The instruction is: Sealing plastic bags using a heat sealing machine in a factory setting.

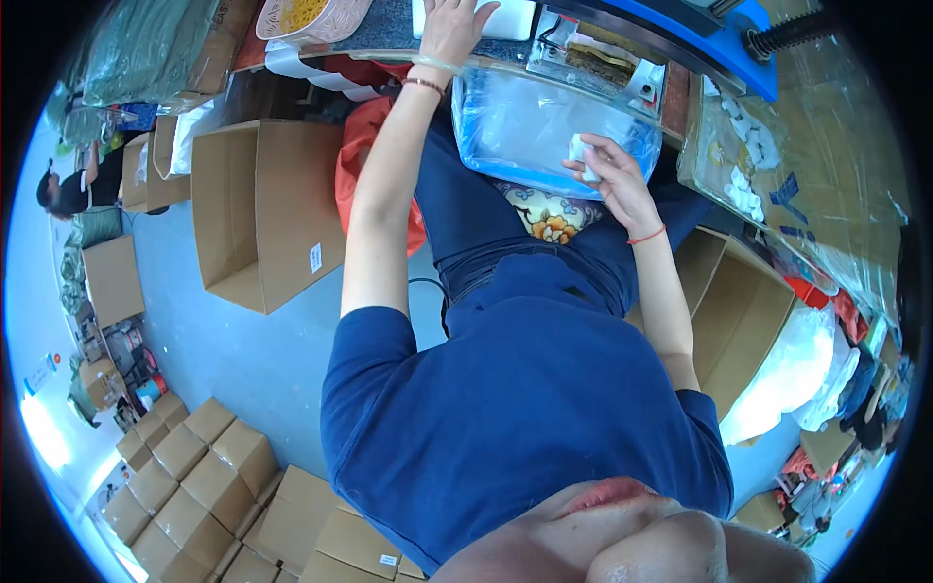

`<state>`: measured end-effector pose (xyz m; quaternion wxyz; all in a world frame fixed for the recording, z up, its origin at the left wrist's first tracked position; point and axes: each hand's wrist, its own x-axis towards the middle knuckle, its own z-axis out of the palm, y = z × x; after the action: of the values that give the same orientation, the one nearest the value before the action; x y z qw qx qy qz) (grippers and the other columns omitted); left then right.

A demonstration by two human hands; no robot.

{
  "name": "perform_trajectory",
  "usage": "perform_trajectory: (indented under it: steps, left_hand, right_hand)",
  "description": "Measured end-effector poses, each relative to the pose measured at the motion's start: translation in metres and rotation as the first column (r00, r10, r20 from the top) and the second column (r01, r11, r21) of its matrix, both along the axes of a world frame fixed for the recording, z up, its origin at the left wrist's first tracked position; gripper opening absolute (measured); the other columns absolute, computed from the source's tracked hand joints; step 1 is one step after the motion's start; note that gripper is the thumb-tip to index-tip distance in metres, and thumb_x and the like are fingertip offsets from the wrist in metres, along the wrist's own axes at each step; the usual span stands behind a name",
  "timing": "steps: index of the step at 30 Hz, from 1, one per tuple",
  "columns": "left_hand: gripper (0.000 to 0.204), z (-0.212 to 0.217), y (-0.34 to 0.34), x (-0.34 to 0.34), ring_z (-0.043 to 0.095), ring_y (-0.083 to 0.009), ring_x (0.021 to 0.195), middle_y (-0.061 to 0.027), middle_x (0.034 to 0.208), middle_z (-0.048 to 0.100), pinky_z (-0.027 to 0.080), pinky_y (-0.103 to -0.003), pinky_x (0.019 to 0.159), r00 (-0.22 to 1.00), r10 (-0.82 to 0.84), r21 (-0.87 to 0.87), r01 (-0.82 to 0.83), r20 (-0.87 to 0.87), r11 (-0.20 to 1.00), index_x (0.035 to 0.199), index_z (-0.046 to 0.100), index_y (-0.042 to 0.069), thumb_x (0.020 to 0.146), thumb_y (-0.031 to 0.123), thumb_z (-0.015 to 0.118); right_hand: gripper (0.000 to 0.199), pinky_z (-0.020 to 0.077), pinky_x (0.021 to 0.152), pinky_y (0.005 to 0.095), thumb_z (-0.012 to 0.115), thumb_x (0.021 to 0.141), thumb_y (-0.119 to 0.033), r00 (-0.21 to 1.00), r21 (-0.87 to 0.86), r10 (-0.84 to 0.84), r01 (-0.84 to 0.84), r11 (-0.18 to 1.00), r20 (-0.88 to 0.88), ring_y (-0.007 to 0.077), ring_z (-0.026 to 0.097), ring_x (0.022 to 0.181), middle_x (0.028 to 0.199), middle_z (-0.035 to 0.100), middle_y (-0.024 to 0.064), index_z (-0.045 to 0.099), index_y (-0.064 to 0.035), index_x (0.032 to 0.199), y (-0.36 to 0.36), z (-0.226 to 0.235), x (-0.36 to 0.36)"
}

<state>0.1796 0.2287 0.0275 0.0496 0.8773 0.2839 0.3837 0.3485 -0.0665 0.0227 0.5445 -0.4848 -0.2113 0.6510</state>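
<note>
My left hand (pixel 453 31) reaches forward to the table's far part. It lies on a flat white thing (pixel 513 19), thumb stretched out to the right; the upper edge of the picture cuts off its fingertips. Between thumb and fingers, my right hand (pixel 617 181) holds a small white block-like piece (pixel 580 151), whose exact kind I cannot make out. Under that hand, by my lap, is a shallow heap of clear plastic sheets or bags (pixel 535 121) with bluish edges.
A pink basket (pixel 316 17) with yellow bands stands at the left of the table. A blue metal frame (pixel 724 44) with a threaded rod is at the right. Open cardboard boxes (pixel 277 209) flank me, and stacked cartons (pixel 199 476) stand behind. Another person (pixel 68 189) is far left.
</note>
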Motion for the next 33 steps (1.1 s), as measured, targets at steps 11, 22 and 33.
perform_trajectory:
  steps: [11, 22, 33]
  left_hand:
    - [0.027, -0.040, -0.060, -0.041, 0.061, -0.0317, 0.102, -0.0122, 0.108, 0.067, 0.051, -0.038, 0.087, 0.999, 0.019, 0.037, -0.020, 0.037, 0.999, 0.112, 0.068, 0.006, 0.084, 0.006, 0.067]
    - [0.019, 0.038, -0.145, -0.033, 0.062, -0.0048, 0.071, -0.0034, 0.082, 0.073, 0.049, -0.020, 0.067, 0.925, 0.125, -0.813, 0.244, 0.359, 0.529, 0.098, 0.075, 0.001, 0.081, 0.010, 0.078]
    - [0.018, 0.043, -0.183, -0.009, 0.066, -0.0078, 0.084, -0.0068, 0.092, 0.074, 0.051, -0.020, 0.077, 0.927, -0.037, -0.905, 0.372, 0.373, 0.208, 0.101, 0.074, -0.002, 0.085, 0.007, 0.074]
  right_hand:
    - [0.031, 0.0464, 0.073, 0.0229, 0.065, 0.095, -0.019, 0.990, -0.119, -0.101, 0.113, 0.986, 0.103, 0.0092, 0.060, 0.087, 0.097, 0.063, 0.0011, 0.061, -0.0027, 0.121, -0.030, -0.020, 0.011]
    - [0.023, 0.0466, 0.076, 0.0215, 0.071, 0.089, -0.010, 0.810, 0.141, -0.227, 0.179, 0.974, 0.541, 0.0069, 0.056, 0.088, 0.101, 0.066, 0.0011, 0.069, -0.0027, 0.111, -0.041, 0.038, -0.012]
    - [0.022, 0.0466, 0.077, 0.0211, 0.073, 0.086, -0.013, 0.527, 0.446, -0.362, -0.038, 0.894, 0.769, 0.0079, 0.058, 0.084, 0.095, 0.066, 0.0009, 0.072, -0.0082, 0.107, 0.001, 0.112, 0.026]
